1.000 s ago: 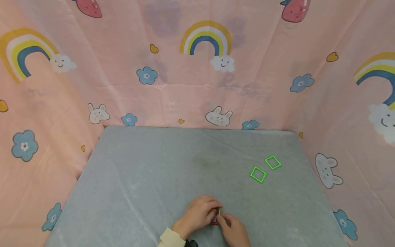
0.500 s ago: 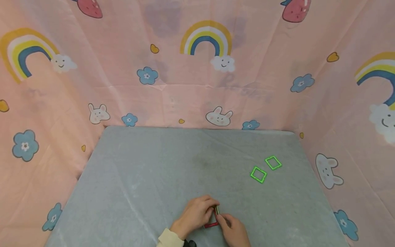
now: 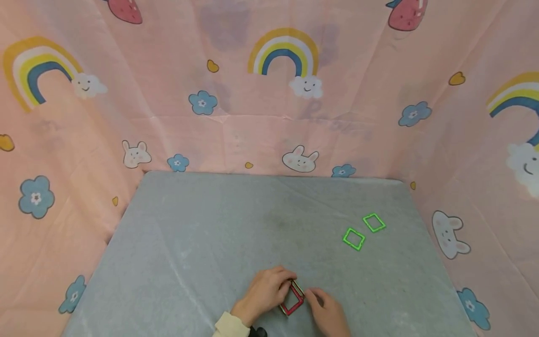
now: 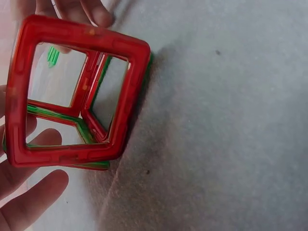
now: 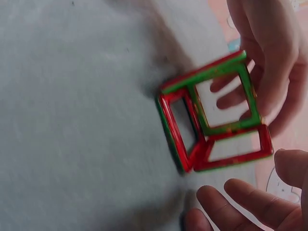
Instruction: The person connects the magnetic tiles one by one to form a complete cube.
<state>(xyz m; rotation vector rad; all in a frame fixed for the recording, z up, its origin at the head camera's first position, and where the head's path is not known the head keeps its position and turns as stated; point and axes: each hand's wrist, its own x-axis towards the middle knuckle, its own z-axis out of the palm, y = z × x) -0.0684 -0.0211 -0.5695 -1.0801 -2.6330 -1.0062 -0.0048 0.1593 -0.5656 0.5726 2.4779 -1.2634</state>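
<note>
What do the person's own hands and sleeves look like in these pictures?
Both are bare, without gloves. At the left hand, a plain cream sleeve ends at the wrist, and a small black rounded object shows beside it, too cut off to identify. Around the right hand, no sleeve is visible.

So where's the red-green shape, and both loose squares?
Red-green shape [image 4: 67, 155], left wrist view: red bottom edge.
Near green square [image 3: 351, 245], head view: lower edge.
Far green square [image 3: 379, 229], head view: lower edge.
</note>
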